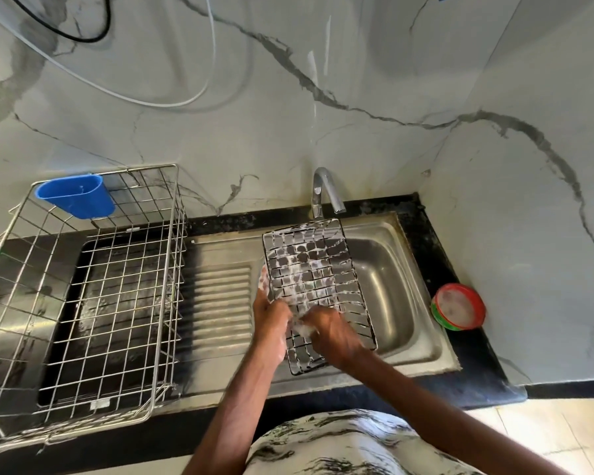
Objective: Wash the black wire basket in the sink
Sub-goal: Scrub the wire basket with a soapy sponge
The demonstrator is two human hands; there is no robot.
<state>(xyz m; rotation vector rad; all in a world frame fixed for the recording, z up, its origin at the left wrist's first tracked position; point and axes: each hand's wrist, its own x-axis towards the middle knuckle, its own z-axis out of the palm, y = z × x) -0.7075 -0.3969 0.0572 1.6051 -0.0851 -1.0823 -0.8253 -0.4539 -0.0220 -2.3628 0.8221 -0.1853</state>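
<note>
The black wire basket (323, 269) is held tilted over the steel sink (395, 289), its far edge up under the tap (324, 192). Soap foam covers its mesh. My left hand (270, 311) grips the basket's left edge, fingers curled round the wire. My right hand (333, 332) presses a foamy scrubber against the mesh at the basket's near part; the scrubber is mostly hidden under the fingers. No water stream is visible from the tap.
A large steel dish rack (93, 303) with a blue plastic cup holder (76, 197) stands on the counter to the left, beside the ribbed drainboard (220, 303). A red and green soap tub (458, 306) sits on the black counter right of the sink. A marble wall rises behind.
</note>
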